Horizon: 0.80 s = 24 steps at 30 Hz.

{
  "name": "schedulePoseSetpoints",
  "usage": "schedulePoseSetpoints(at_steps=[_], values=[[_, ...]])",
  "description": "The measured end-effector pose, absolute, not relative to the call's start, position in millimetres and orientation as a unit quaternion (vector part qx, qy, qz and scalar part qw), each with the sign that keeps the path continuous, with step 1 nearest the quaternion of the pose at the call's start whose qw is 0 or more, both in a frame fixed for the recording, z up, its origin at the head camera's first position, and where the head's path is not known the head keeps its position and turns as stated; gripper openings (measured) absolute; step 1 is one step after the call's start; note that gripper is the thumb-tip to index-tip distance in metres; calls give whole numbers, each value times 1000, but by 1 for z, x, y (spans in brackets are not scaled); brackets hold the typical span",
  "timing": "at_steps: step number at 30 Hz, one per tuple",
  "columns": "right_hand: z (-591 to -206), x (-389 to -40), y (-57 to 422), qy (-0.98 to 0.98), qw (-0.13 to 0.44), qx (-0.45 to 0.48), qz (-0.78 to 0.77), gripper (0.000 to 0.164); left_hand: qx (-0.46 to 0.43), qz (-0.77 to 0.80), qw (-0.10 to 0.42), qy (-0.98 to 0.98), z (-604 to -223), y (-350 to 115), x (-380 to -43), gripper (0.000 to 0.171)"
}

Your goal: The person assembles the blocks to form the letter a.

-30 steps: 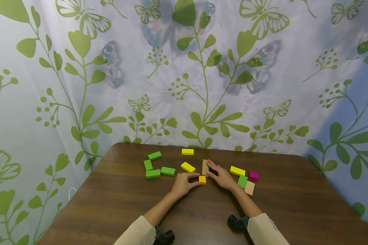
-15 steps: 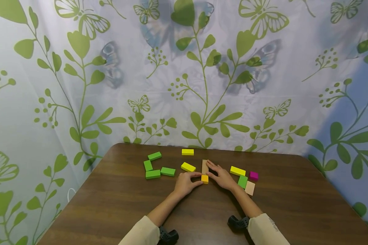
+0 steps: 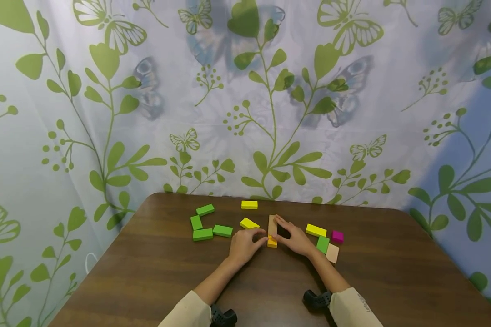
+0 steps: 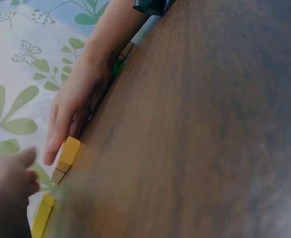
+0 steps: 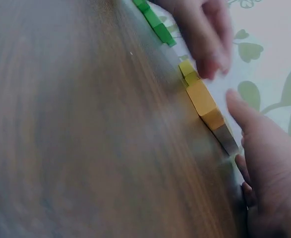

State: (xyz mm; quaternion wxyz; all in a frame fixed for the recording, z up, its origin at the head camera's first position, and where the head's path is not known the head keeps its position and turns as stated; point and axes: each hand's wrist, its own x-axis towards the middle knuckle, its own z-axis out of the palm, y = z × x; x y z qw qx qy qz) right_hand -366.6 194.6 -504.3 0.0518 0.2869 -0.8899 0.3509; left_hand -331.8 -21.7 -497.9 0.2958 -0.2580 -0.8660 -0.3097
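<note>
An orange block (image 3: 272, 244) stands against the near end of a long plain wooden block (image 3: 272, 225) mid-table. My left hand (image 3: 242, 247) is just left of the orange block, thumb and fingers spread; the wrist views show its fingertips off the block. On the other side, my right hand (image 3: 298, 239) lies along the wooden block, fingers fairly straight. Its index fingertip is at that block's far right edge, and its thumb hovers over or touches where the two blocks meet. In the right wrist view the orange block (image 5: 203, 100) covers part of the wooden one.
Several green blocks (image 3: 202, 234) lie at the left. Behind the left hand are two yellow blocks (image 3: 249, 205). Right of the right hand are a yellow block (image 3: 316, 230), a green block (image 3: 322, 244), a pale block (image 3: 332, 253) and a magenta block (image 3: 337, 236). A patterned curtain (image 3: 245, 113) hangs behind the table.
The orange block slid right until it met the wooden block's near end. The left hand moved right with it, then drew slightly back left. The right thumb shifted left toward the orange block.
</note>
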Motion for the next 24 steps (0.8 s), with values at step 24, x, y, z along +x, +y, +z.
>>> schedulePoseSetpoints(at_steps=[24], values=[[-507, -366, 193, -898, 63, 285, 329, 69, -200, -133, 333, -912, -508, -42, -350, 45]])
